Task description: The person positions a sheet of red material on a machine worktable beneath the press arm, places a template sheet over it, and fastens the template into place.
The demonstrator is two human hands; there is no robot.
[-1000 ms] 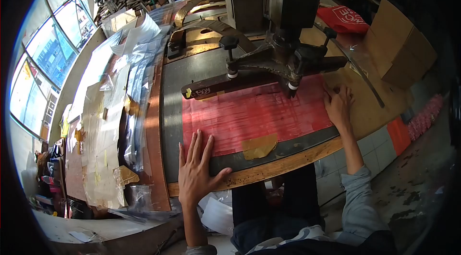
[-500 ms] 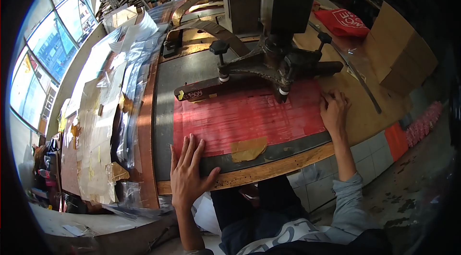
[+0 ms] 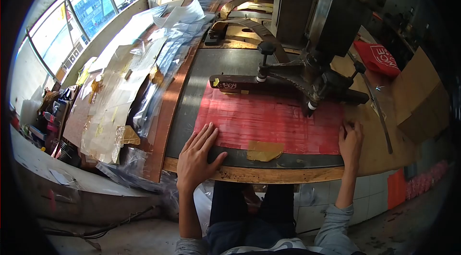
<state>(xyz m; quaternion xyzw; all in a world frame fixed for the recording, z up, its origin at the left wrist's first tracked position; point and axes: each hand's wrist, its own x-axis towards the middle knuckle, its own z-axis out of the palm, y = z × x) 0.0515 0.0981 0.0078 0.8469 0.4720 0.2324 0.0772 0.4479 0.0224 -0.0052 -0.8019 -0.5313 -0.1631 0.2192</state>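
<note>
Left hand (image 3: 196,163) flat, empty, right hand's (image 3: 352,145) grip unclear: seemingly steadying the red sheet (image 3: 269,121) near the tabletop's (image 3: 293,175) front edge, next needing even pressure.

your sheet (image 3: 271,119) is red with paler streaks, its patch (image 3: 265,151) tan, your sleeves (image 3: 337,228) grey, the bag (image 3: 375,59) red, white-lettered.

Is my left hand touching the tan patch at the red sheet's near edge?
Apart. The head view shows a gap of dark board between your left hand and the tan patch.
</note>
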